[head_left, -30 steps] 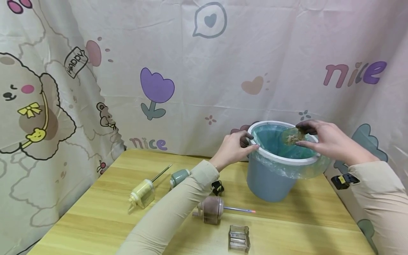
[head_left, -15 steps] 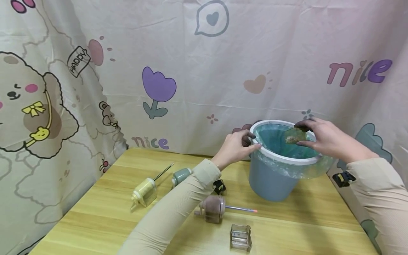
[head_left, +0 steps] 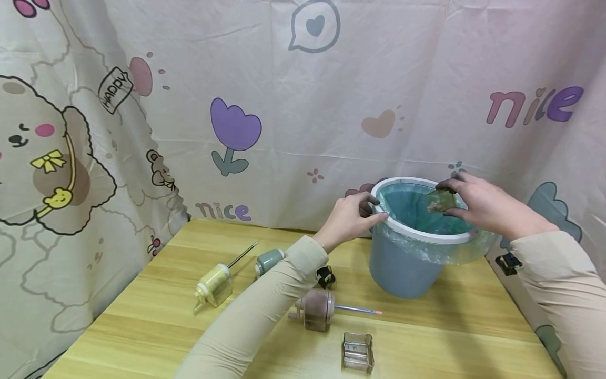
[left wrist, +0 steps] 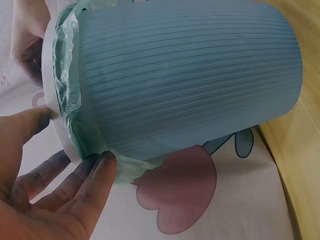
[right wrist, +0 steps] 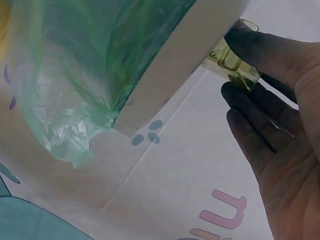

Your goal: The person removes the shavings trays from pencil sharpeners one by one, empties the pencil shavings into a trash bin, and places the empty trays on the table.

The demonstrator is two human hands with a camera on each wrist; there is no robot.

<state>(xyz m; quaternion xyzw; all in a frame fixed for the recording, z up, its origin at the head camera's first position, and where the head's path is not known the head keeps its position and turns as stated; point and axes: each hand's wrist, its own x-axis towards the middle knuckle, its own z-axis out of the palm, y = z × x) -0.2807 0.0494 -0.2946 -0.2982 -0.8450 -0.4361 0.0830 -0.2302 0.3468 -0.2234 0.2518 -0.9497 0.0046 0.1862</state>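
Note:
In the head view, my left hand [head_left: 347, 218] pinches the white rim [head_left: 426, 235] of a blue-grey trash bin [head_left: 404, 268] at its left side. The left wrist view shows thumb and fingers on either side of that rim, over a green plastic liner bag [left wrist: 72, 75]. My right hand [head_left: 487, 205] holds a see-through yellowish shavings drawer [head_left: 440, 201] between thumb and fingers, tilted over the bin's mouth. Pale shavings show at the drawer's lower left end. From the right wrist, the drawer [right wrist: 232, 57] is partly hidden behind the thumb and the rim. Fingertips of both hands are dark-smudged.
Left on the wooden table [head_left: 142, 316] lies a yellow crank pencil sharpener [head_left: 214, 284] with a pencil in it. A green one [head_left: 269, 262] is partly behind my left forearm. A brown sharpener [head_left: 317, 310] holds a blue pencil [head_left: 357, 309]; nearby sits a clear brownish drawer [head_left: 357, 352].
The right hand has made small shifts over the bin, and the drawer's tilt has changed slightly. My left hand stays on the rim. The head view has shifted a little.

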